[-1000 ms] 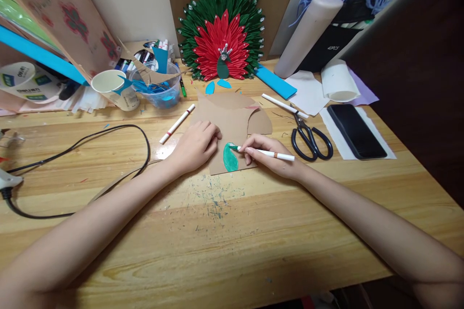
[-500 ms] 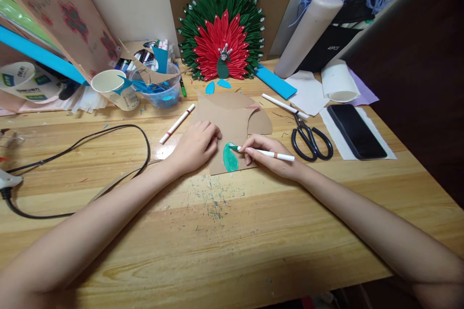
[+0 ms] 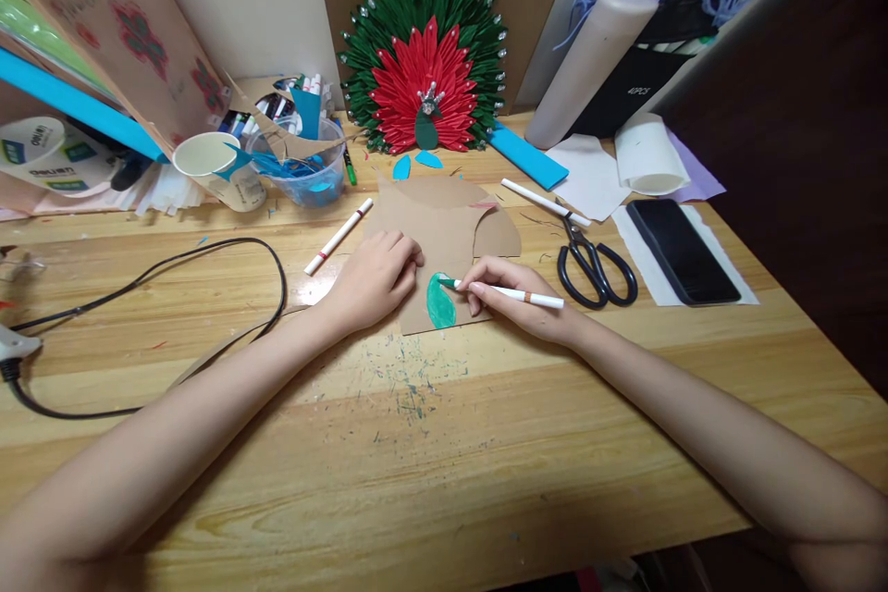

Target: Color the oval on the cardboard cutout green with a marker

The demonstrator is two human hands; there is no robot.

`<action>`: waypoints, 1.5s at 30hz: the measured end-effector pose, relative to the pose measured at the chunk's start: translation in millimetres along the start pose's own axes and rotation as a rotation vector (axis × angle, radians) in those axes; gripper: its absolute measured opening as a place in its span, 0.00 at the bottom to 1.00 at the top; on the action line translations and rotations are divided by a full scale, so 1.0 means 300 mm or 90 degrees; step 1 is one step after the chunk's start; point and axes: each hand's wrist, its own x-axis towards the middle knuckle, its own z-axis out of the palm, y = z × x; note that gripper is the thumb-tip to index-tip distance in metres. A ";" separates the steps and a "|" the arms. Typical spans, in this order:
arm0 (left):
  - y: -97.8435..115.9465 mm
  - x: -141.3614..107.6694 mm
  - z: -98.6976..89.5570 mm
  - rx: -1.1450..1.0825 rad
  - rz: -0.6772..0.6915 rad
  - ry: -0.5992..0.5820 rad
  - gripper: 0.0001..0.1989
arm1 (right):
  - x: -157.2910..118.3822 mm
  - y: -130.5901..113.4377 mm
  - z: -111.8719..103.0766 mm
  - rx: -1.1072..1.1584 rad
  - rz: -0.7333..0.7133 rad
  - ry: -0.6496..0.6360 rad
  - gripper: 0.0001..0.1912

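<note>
My right hand (image 3: 517,291) grips a white marker (image 3: 537,299), its green tip touching the upper part of a green shape (image 3: 441,303) coloured on brown cardboard (image 3: 444,227). The shape is rounded below and narrows toward its top, where a pale patch shows. My left hand (image 3: 380,279) rests on the left side of the cardboard, its fingers curled together; whatever they may hold is hidden. A white marker with a red band (image 3: 339,237) lies beyond my left hand. To the right of my right hand are black-handled scissors (image 3: 593,266).
Behind the cardboard stands a green and red peacock figure (image 3: 434,65). A paper cup (image 3: 220,174) and a plastic tub (image 3: 305,178) are at the back left, with a black cable (image 3: 260,243) nearer. A phone (image 3: 684,250) lies on the right.
</note>
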 end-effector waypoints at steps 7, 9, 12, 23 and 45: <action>0.002 0.001 -0.001 0.003 -0.002 -0.005 0.07 | 0.001 0.004 -0.002 0.003 -0.006 -0.008 0.12; 0.002 0.001 0.000 0.003 -0.001 -0.004 0.06 | 0.001 0.007 -0.002 0.002 -0.008 -0.006 0.12; 0.001 0.002 0.001 0.006 0.001 0.000 0.06 | 0.002 0.008 -0.001 -0.002 -0.011 -0.002 0.12; 0.002 0.002 -0.002 -0.002 -0.002 -0.002 0.06 | 0.001 0.000 -0.002 -0.003 -0.006 -0.003 0.12; 0.005 0.002 -0.002 0.018 -0.001 0.000 0.07 | 0.002 0.010 -0.005 0.003 -0.018 -0.007 0.11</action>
